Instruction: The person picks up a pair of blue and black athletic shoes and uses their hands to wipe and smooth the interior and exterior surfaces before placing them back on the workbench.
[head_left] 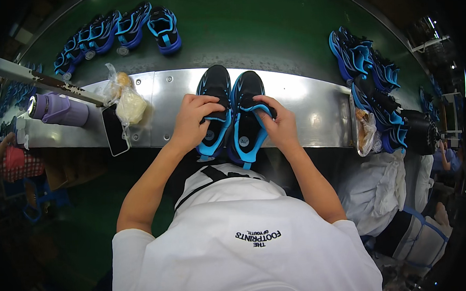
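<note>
A pair of black sneakers with bright blue linings stands side by side in front of me, toes pointing away, heels at the near edge of the metal ledge (307, 107). My left hand (194, 121) grips the left sneaker (215, 80) at its tongue, thumb inside the opening and fingers over the top. On the right sneaker (248, 83), my right hand (278, 121) pinches the tongue and collar in the same way. A round pale label shows on each insole. My fingertips inside the shoes are partly hidden.
Beyond the ledge runs a green conveyor belt (248, 29) with more sneakers (100, 34) at far left and a cluster of sneakers (372, 80) at right. A purple tumbler (65, 109), a phone (115, 131) and a plastic bag of food (131, 106) sit at left; a metal post (50, 81) crosses there.
</note>
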`<state>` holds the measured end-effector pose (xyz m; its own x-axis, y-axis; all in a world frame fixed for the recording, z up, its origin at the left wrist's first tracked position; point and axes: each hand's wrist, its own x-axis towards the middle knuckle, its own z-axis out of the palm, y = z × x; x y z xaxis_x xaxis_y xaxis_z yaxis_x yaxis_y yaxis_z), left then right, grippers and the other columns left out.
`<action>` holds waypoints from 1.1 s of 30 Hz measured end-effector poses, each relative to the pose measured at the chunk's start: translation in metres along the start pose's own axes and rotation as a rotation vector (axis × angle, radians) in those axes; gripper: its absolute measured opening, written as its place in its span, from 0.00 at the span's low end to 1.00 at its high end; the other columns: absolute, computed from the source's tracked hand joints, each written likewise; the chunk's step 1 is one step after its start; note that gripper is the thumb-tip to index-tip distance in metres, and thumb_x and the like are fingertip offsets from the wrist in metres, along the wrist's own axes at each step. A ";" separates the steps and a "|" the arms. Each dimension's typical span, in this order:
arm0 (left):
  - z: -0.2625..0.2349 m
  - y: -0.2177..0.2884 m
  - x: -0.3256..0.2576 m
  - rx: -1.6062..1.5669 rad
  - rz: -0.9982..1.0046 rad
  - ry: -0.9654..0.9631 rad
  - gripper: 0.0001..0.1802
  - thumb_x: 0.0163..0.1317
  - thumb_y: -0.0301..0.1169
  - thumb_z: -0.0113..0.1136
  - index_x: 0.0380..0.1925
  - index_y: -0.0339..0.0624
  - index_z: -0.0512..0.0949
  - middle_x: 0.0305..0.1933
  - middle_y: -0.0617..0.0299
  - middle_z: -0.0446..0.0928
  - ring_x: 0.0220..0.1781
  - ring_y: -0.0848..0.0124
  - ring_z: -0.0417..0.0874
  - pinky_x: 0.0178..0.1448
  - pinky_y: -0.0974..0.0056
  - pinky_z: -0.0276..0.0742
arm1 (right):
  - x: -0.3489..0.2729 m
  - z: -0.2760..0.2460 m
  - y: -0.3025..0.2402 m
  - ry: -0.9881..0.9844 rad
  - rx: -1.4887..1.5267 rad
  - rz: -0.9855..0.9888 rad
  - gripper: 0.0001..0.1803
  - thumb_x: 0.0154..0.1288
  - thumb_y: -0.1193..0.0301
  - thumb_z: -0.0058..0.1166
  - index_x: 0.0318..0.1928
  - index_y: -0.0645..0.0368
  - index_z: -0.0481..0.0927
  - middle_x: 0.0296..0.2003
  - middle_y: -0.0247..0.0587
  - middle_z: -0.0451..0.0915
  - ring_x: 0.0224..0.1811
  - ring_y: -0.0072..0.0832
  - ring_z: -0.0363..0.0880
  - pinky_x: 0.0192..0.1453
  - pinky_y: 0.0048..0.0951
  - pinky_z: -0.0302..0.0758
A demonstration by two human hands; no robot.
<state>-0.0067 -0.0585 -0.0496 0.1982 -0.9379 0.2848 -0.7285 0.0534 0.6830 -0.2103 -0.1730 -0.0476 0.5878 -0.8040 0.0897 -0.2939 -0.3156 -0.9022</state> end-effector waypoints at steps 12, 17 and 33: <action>0.009 0.018 0.009 0.490 0.276 -0.334 0.08 0.50 0.23 0.54 0.31 0.42 0.79 0.51 0.61 0.78 0.57 0.61 0.73 0.55 0.58 0.66 | -0.014 0.009 -0.022 -0.184 -0.633 -0.499 0.18 0.53 0.79 0.53 0.47 0.60 0.76 0.54 0.52 0.73 0.57 0.45 0.73 0.56 0.39 0.76; 0.011 0.007 -0.002 0.395 0.324 -0.211 0.11 0.51 0.22 0.53 0.36 0.41 0.78 0.55 0.58 0.76 0.57 0.59 0.74 0.55 0.57 0.66 | -0.022 0.015 -0.016 -0.106 -0.574 -0.407 0.21 0.54 0.83 0.53 0.51 0.62 0.74 0.58 0.54 0.71 0.59 0.48 0.72 0.57 0.39 0.75; 0.009 0.010 -0.009 0.291 0.319 -0.103 0.08 0.51 0.22 0.54 0.31 0.41 0.78 0.49 0.57 0.78 0.55 0.58 0.76 0.51 0.57 0.69 | -0.023 0.009 -0.009 -0.174 -0.531 -0.508 0.18 0.52 0.80 0.54 0.46 0.61 0.79 0.55 0.54 0.73 0.58 0.47 0.74 0.56 0.38 0.76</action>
<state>-0.0218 -0.0524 -0.0511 -0.1224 -0.9201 0.3720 -0.8998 0.2610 0.3496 -0.2146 -0.1475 -0.0454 0.8455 -0.4173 0.3332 -0.2527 -0.8623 -0.4387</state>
